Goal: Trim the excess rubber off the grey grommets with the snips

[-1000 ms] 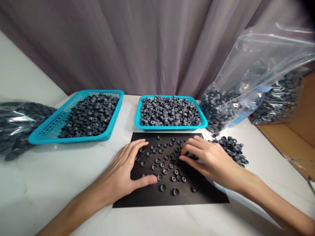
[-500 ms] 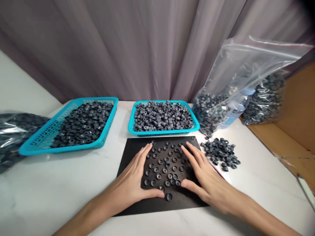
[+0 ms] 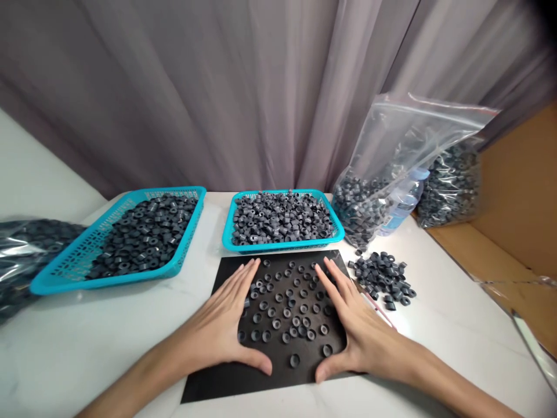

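A black mat [image 3: 217, 380] lies on the white table in front of me, strewn with several small dark grey rubber rings [image 3: 285, 305]. My left hand [image 3: 224, 325] rests flat on the mat's left side, fingers stretched forward and thumb pointing inward. My right hand [image 3: 354, 325] lies flat on the mat's right side in a mirrored pose. Both hands flank the rings, and neither holds anything.
Two turquoise baskets of grey rings sit behind the mat, one at left [image 3: 65, 270] and one at centre [image 3: 228, 229]. A loose pile of rings [image 3: 383, 278] lies right of the mat. Clear plastic bags of rings stand at right [image 3: 391, 168] and far left [image 3: 21, 249]. A cardboard box [image 3: 517, 232] borders the right.
Both hands have drawn back toward me and flattened on either side of the rings, herding them closer together. The view has tilted upward a little.
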Available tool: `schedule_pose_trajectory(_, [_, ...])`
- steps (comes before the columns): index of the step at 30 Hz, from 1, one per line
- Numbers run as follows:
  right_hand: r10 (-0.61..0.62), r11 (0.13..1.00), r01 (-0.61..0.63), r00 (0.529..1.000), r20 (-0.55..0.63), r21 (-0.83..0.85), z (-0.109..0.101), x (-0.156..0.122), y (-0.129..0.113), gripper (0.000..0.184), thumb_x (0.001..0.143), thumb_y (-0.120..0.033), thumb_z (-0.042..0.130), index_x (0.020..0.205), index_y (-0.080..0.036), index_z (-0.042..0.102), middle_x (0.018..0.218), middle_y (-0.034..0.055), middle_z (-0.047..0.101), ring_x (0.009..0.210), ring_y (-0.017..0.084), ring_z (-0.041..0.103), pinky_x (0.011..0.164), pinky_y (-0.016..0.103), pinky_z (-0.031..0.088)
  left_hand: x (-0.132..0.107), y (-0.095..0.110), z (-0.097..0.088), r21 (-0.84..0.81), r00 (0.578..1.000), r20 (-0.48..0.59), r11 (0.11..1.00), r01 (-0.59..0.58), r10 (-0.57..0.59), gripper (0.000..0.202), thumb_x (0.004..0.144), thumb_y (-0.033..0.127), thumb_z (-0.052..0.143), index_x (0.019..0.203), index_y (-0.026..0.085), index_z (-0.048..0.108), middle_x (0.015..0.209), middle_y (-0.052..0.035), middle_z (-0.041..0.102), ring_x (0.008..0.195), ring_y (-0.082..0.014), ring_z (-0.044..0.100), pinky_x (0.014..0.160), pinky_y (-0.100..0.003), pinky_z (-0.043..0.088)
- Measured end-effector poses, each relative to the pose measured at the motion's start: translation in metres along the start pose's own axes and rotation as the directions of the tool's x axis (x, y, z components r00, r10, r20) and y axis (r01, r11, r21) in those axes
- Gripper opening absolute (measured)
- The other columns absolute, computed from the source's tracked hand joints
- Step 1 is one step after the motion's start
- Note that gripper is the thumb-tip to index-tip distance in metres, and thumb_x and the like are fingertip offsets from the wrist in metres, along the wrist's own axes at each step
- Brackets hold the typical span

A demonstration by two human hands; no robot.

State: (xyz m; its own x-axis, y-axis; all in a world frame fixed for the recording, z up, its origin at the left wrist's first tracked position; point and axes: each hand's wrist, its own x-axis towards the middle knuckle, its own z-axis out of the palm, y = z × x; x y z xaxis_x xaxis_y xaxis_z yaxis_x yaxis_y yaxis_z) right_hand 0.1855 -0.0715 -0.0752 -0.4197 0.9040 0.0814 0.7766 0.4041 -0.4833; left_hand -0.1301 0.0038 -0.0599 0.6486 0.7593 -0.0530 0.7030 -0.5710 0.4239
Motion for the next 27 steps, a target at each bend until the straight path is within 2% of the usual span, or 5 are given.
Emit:
schedule_pose_trajectory(10, [0.022,0.998,-0.020,0.998,-0.051,0.052,0.008,0.013,-0.010,0.133,0.075,-0.079,0.066,0.160,-0.025,-0.021,0.169,0.0220,-0.004,0.157,0.039,0.005,0.122,0.061,0.026,0.035,0.029,0.007,-0.177,0.978,0.038,0.965,-0.196,0.205,0.149,0.051,0.070,0.087,0.164,0.028,-0.001,0.171,-0.0166,0.013,0.155,-0.0405,0.018,0.125,-0.058,0.024])
schedule_pose_trajectory(16, [0.020,0.980,-0.014,0.999,-0.026,0.197,0.002,0.018,-0.010,0.124,0.079,-0.073,0.068,0.163,-0.023,-0.009,0.169,0.0208,-0.001,0.157,0.035,0.005,0.125,0.055,0.024,0.051,0.052,0.014,-0.294,0.938,0.007,0.897,-0.330,0.347,0.147,0.050,0.066,0.090,0.164,0.024,0.007,0.167,-0.0205,0.025,0.153,-0.0411,0.026,0.123,-0.059,0.027])
schedule_pose_trajectory(21, [-0.007,0.972,0.014,0.999,-0.031,0.234,-0.002,0.015,-0.016,0.126,0.076,-0.077,0.067,0.163,-0.024,-0.007,0.169,0.0188,-0.002,0.157,0.036,0.002,0.125,0.058,0.021,0.046,0.049,0.004,-0.479,0.967,-0.072,0.842,-0.247,0.243,0.120,0.065,0.077,0.075,0.160,0.024,0.023,0.164,-0.0163,0.033,0.151,-0.0357,0.031,0.124,-0.054,0.028])
schedule_pose_trajectory(24, [-0.055,0.992,0.056,0.998,-0.007,0.113,0.002,0.014,-0.021,0.144,0.063,-0.087,0.067,0.162,-0.021,-0.013,0.169,0.0214,-0.007,0.155,0.043,-0.007,0.123,0.067,0.011,0.048,0.048,0.002,-0.688,0.985,-0.134,0.706,-0.168,0.104,0.087,0.086,0.080,0.047,0.151,0.024,0.041,0.159,-0.0136,0.045,0.149,-0.0307,0.039,0.125,-0.050,0.028])
schedule_pose_trajectory(27, [-0.077,0.997,0.077,0.997,-0.020,0.015,0.010,0.015,-0.028,0.145,0.063,-0.090,0.063,0.162,-0.019,-0.013,0.169,0.0228,-0.006,0.154,0.046,-0.009,0.121,0.071,0.006,0.055,0.054,0.004,-0.804,0.988,-0.141,0.590,-0.076,-0.064,0.072,0.099,0.070,0.021,0.142,0.021,0.052,0.150,-0.0125,0.058,0.143,-0.0266,0.048,0.124,-0.048,0.031])
